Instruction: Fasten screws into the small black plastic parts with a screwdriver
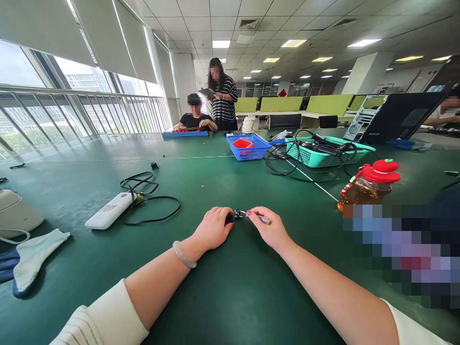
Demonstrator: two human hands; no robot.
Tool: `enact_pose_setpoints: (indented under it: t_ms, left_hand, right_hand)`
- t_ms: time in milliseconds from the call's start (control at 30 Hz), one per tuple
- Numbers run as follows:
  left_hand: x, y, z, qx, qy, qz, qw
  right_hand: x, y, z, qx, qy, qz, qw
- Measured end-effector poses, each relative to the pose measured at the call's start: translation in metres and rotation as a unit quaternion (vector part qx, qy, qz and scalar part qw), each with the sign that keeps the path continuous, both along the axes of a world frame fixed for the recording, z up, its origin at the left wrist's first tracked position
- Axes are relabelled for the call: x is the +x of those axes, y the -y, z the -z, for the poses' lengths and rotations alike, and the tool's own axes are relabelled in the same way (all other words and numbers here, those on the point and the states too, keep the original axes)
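My left hand (214, 227) rests on the green table (230, 297), its fingers closed around a small black device (230, 218). A little metal part (237, 213) sticks out of the device toward the right. My right hand (268, 227) pinches a thin screwdriver (265, 220) with a brownish handle; its shaft points left and its tip is at or near the metal part. Whether the tip touches it I cannot tell.
At the left lie a white power bank (110, 211), a black cable (163, 221) and a glove (39, 254). Farther off stand a blue basket (249, 152) and a green basket (316, 159) with cables. A red-lidded jar (372, 189) is at the right. Two people are beyond the table.
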State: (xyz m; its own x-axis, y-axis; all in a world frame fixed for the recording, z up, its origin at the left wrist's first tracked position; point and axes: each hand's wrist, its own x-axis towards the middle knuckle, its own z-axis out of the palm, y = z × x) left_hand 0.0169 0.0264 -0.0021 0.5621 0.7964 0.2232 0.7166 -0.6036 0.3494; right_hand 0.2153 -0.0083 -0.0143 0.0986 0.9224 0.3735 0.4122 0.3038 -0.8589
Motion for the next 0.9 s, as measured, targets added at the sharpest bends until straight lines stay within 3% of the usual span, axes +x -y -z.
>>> enact_pose_setpoints:
  t_ms: [167,367,467,733,900]
  left_hand:
    - [-0.002,-0.001,-0.004,-0.011,-0.007,-0.087,0.996]
    - [-0.002,0.006,-0.007,-0.021,-0.022,-0.036,0.999]
    - [0.003,0.013,-0.009,-0.041,-0.028,-0.040,0.998]
    - [0.020,0.034,-0.012,-0.044,-0.059,-0.035,0.997]
    - [0.000,0.053,-0.013,-0.055,-0.046,-0.005,0.997]
  right_hand:
    - [-0.002,0.004,-0.005,-0.024,-0.019,-0.007,1.000]
    - [0.006,0.001,-0.012,-0.033,-0.124,0.068,0.989]
    - [0.010,-0.003,-0.011,-0.038,-0.144,0.095,0.984]
    - [0.007,-0.002,-0.010,-0.025,-0.111,0.080,0.990]
    - [0.009,-0.002,-0.010,-0.028,-0.117,0.081,0.989]
